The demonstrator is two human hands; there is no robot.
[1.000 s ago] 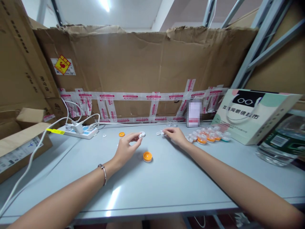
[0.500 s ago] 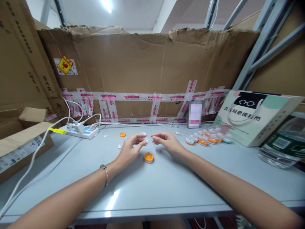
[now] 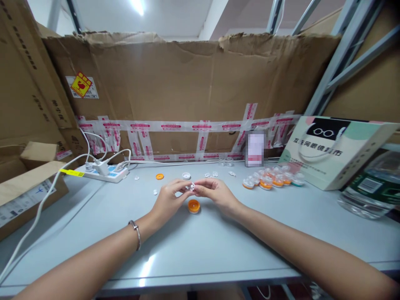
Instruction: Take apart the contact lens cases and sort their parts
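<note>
My left hand (image 3: pixel 173 192) pinches a small white plastic part (image 3: pixel 192 187) between thumb and fingertips. From the other side my right hand (image 3: pixel 216 192) closes its thumb and fingers on the same part; its exact shape is too small to make out. Just below the hands, a round orange cup-shaped piece (image 3: pixel 193 206) with a pale base rests on the table. Behind them lie a white ring-shaped piece (image 3: pixel 186 176), an orange disc (image 3: pixel 159 176) and small white pieces (image 3: pixel 215 174). Another tiny white piece (image 3: pixel 155 192) is left of my left hand.
Several finished-looking clear-topped round pieces (image 3: pixel 265 183) cluster at the right, before a phone (image 3: pixel 255 149). Further right stand a paper bag (image 3: pixel 321 154) and a large water bottle (image 3: pixel 371 187). A power strip (image 3: pixel 109 173) with cables and an open carton (image 3: pixel 31 191) are at the left.
My right hand has moved left until its fingertips meet the small white part held in my left hand. The view has shifted slightly; the orange cup-shaped piece stays on the table.
</note>
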